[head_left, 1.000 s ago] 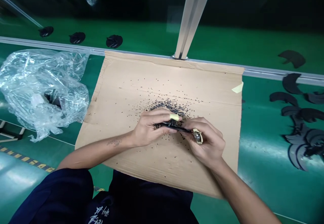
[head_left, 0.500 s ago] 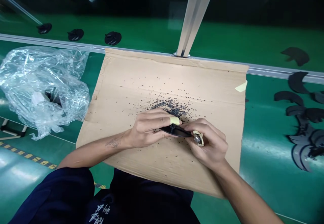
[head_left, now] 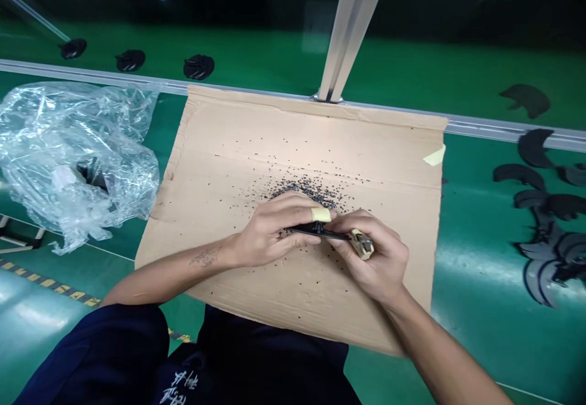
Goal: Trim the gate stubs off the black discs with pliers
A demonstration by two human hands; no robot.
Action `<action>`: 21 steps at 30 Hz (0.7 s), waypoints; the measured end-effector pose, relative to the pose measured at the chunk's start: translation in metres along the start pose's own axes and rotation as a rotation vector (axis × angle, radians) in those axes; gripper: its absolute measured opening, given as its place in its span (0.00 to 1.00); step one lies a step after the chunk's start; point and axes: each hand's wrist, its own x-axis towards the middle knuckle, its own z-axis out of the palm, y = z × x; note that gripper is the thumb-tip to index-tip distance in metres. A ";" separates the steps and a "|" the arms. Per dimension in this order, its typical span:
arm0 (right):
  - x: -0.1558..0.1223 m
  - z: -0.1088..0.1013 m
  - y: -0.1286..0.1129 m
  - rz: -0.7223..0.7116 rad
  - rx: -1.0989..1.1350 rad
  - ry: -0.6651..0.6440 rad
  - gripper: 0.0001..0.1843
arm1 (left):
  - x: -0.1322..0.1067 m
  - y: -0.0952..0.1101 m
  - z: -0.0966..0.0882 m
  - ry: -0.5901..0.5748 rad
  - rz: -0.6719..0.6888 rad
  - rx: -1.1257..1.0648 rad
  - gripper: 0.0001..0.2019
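Observation:
My left hand (head_left: 286,225) is closed around the left end of a thin black curved plastic part (head_left: 315,229), thumb below and fingers above. Pale yellow tape wraps one of its fingers. The part is seen almost edge-on, with a small raised piece on top. In my closed right hand (head_left: 378,255) is a small tool (head_left: 363,244) with a metal end and pale yellow wrapping; its working tip is hidden. The right fingertips meet the part's right end. Under both hands lies a cardboard sheet (head_left: 256,295), strewn with small black scraps (head_left: 315,188).
A crumpled clear plastic bag (head_left: 114,148) lies left of the cardboard. Several black curved parts (head_left: 533,200) are spread and piled on the green table at right. Black parts (head_left: 199,67) also sit behind the metal rail (head_left: 256,93); an upright metal post (head_left: 354,32) rises from it.
Both hands have shifted slightly, and the black part has tilted to a flatter, more edge-on view. The wrapped tool has turned a little in my right hand. Both holds continue.

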 end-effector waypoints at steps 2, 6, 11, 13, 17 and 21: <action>0.004 -0.004 -0.002 0.060 0.019 -0.026 0.06 | -0.001 -0.001 -0.001 0.006 -0.056 -0.006 0.14; 0.011 -0.014 0.000 0.091 -0.146 -0.065 0.06 | 0.000 -0.004 -0.008 0.047 -0.066 0.016 0.13; 0.009 -0.020 0.012 -0.134 -0.485 -0.179 0.10 | 0.001 -0.007 -0.013 -0.025 -0.043 0.021 0.11; 0.007 -0.019 0.015 -0.165 -0.534 -0.199 0.10 | 0.001 -0.007 -0.014 -0.059 -0.042 0.032 0.11; 0.005 -0.019 0.016 -0.166 -0.553 -0.203 0.09 | 0.001 -0.007 -0.016 -0.095 -0.043 0.030 0.12; 0.006 -0.021 0.015 -0.208 -0.615 -0.188 0.09 | 0.001 -0.008 -0.016 -0.100 -0.020 0.007 0.13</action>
